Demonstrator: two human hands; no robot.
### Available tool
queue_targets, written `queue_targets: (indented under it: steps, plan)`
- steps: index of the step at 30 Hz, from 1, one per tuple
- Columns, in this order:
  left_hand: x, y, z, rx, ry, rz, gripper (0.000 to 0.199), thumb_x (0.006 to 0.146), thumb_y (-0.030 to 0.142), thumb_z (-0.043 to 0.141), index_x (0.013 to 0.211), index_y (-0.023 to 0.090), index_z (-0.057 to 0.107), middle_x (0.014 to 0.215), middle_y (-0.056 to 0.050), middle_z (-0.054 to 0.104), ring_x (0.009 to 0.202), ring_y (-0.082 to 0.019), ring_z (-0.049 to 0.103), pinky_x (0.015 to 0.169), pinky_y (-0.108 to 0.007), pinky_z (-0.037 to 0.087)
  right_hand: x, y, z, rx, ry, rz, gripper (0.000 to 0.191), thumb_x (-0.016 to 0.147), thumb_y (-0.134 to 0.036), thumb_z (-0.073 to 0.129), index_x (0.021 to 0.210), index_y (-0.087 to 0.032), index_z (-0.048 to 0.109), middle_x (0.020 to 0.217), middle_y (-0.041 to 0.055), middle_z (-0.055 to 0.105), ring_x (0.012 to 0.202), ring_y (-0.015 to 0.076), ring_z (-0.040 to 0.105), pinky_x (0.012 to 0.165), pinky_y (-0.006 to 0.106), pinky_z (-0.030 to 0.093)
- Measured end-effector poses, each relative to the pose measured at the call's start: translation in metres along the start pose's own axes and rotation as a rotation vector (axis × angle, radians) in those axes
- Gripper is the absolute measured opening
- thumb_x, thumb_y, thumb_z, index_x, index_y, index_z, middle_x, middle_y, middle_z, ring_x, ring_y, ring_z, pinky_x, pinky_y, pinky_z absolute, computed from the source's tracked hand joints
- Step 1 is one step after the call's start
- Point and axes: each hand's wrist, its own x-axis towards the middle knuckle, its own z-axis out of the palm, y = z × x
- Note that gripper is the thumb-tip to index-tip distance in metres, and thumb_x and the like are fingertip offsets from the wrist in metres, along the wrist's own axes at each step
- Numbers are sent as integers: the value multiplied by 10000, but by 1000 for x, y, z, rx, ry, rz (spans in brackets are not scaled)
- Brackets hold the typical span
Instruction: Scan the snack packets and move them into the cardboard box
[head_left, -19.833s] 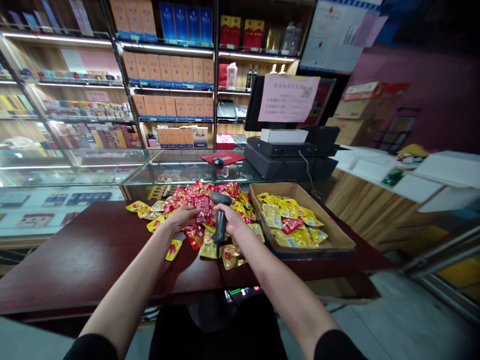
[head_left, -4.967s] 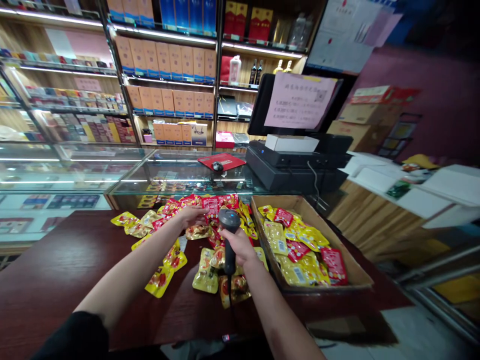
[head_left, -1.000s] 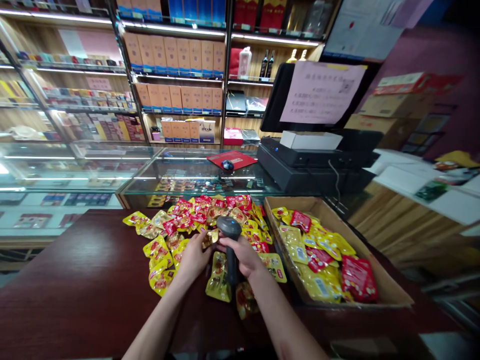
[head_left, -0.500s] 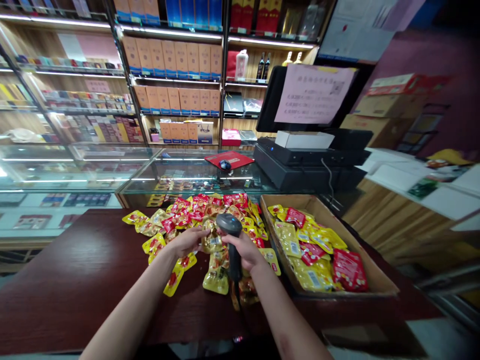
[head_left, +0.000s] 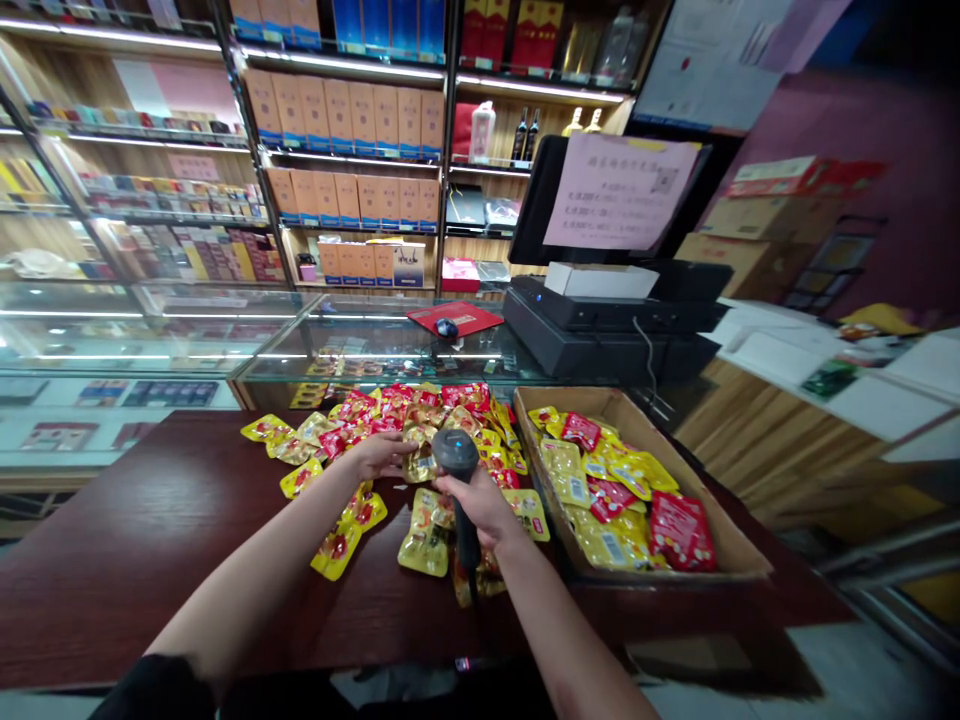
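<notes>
My right hand (head_left: 480, 505) is closed round the handle of a black barcode scanner (head_left: 456, 455), its head pointing away from me. Just left of the scanner, my left hand (head_left: 381, 455) grips a gold snack packet (head_left: 420, 460) by its edge. Around both hands spreads a pile of red, yellow and gold snack packets (head_left: 360, 410) on the dark wooden table (head_left: 187, 540). Another gold packet (head_left: 424, 535) lies flat in front of the scanner. A yellow packet (head_left: 335, 548) rests below my left wrist. Part of the pile is hidden behind the scanner and my hands.
A cardboard box (head_left: 742, 560) holding several packets stands on the right. Behind the table are a glass display counter (head_left: 270, 350), a red mouse pad (head_left: 476, 318) with a mouse, and a black monitor (head_left: 536, 200) with a paper sheet. Stocked shelves (head_left: 352, 155) line the back.
The view has shifted slightly. My left hand and the gold packet have moved a little up beside the scanner head. Both hands keep their holds.
</notes>
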Motion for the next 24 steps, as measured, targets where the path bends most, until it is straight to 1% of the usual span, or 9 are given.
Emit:
queue_targets:
  steps: [3,6,9,11,14,19,24]
  plan:
    - [5,15,2,-23,9,40,387,573,231,815,894,156,612,881,-63,679,711,-162,644,633,-308,550,-10,0,6,50,-31,73,242,605,-326,688,756,-161,594,734,31,639,596,172,620,497,273,469]
    - [9,36,5,-7,45,94,358,573,217,815,853,152,600,837,-54,676,646,-128,621,579,-254,532,-14,0,9,19,-16,63,222,634,-348,659,722,-165,569,656,10,603,486,145,576,412,255,436]
    - [12,54,8,30,66,131,363,555,218,825,826,152,593,803,-33,667,634,-121,612,576,-255,532,-16,-2,11,-30,-6,59,200,660,-349,634,678,-173,539,546,-24,546,411,113,509,371,232,400]
    - [13,61,11,40,58,136,365,551,234,828,819,153,593,792,-25,665,652,-128,619,592,-267,538,-16,-5,11,-68,-7,56,193,673,-344,618,657,-179,520,465,-44,499,370,101,465,355,221,375]
    - [13,64,13,53,62,118,379,533,246,837,812,152,598,769,-25,663,643,-128,620,573,-250,532,-18,-10,11,-110,-28,52,172,686,-323,589,638,-190,490,395,-61,454,328,99,428,339,216,348]
    - [17,61,10,60,56,114,401,506,244,850,807,157,600,709,-11,647,599,-116,605,532,-228,518,-19,-13,12,-133,-36,47,176,698,-330,570,633,-193,481,385,-66,446,317,97,422,334,212,343]
    - [19,60,8,43,46,108,408,521,246,840,845,149,613,754,-32,657,609,-118,608,545,-229,516,-17,-9,11,-136,-42,19,175,702,-324,565,624,-190,483,384,-66,445,309,81,402,327,196,323]
